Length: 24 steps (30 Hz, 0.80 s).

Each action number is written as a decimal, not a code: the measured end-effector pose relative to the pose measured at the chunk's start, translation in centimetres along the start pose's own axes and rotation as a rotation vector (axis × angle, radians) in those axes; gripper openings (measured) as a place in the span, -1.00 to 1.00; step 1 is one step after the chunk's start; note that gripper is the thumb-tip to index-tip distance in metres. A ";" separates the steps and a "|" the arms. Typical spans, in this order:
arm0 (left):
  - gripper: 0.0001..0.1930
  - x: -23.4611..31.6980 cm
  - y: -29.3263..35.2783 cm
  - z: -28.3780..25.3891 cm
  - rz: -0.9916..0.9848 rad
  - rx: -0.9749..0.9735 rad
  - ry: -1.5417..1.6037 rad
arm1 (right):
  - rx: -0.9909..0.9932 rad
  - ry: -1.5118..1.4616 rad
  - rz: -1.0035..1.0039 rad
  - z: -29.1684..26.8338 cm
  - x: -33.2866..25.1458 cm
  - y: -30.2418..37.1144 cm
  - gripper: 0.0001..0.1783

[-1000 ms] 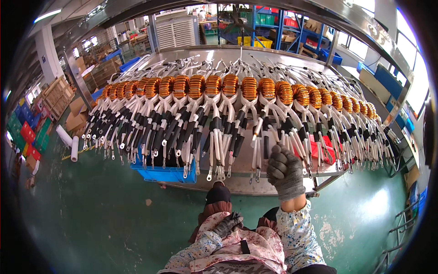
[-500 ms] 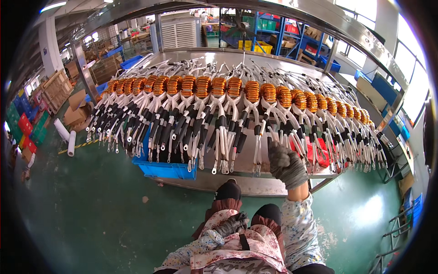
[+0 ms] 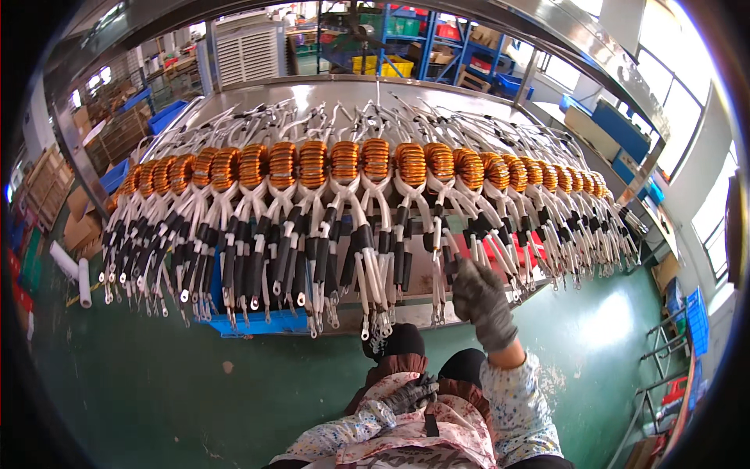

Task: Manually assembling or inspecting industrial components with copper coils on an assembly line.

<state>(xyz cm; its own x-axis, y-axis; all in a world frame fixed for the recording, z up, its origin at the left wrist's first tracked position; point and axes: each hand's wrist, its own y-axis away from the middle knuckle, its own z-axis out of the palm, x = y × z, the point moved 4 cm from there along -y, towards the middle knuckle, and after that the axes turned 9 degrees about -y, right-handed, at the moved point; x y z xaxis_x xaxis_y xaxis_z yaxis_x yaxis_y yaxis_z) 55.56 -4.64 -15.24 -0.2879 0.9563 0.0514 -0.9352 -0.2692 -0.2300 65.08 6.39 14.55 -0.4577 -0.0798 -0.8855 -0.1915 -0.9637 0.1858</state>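
A long row of copper-wound ring coils lies across the metal table. White leads with black sleeves and metal ring lugs hang from the coils over the front edge. My right hand, in a grey glove, is closed at the hanging leads right of the middle. A white wire lead runs into its fingers; the fingers hide the grip itself. My left hand, also gloved, rests on my lap over the patterned apron, fingers curled. Whatever it may hold is hidden.
A blue crate sits below the leads at left, and a red bin shows behind them at right. Metal frame posts rise at the table's corners. White rolls stand on the floor at left. Shelves are at the back.
My view has shifted, so the coil row appears lower and nearer. My right hand has come slightly down, still at the leads. My left hand stays on my lap.
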 end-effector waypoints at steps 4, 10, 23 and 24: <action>-0.54 -0.7 -0.5 -2.0 -0.104 0.045 -0.080 | 0.169 0.886 -0.756 -0.2 -0.1 0.1 -0.78; -0.55 -1.1 -0.9 -6.6 -0.183 0.143 -0.182 | 0.033 1.286 -0.967 0.3 -2.0 0.2 -0.87; -0.76 3.2 -0.1 14.2 0.215 0.691 -1.036 | -0.310 -0.315 0.341 -3.0 2.1 -3.3 -0.77; -0.73 3.1 -0.3 15.8 0.313 0.714 -1.022 | -0.399 -0.307 0.218 -3.0 1.8 -3.0 -0.73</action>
<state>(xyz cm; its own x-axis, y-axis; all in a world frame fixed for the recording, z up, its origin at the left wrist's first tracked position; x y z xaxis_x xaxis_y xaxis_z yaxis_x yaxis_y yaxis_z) 51.67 -3.37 0.31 -0.2440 0.4058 0.8808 -0.6111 -0.7695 0.1852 67.46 8.36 11.13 -0.6937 -0.2678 -0.6686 0.2526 -0.9598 0.1223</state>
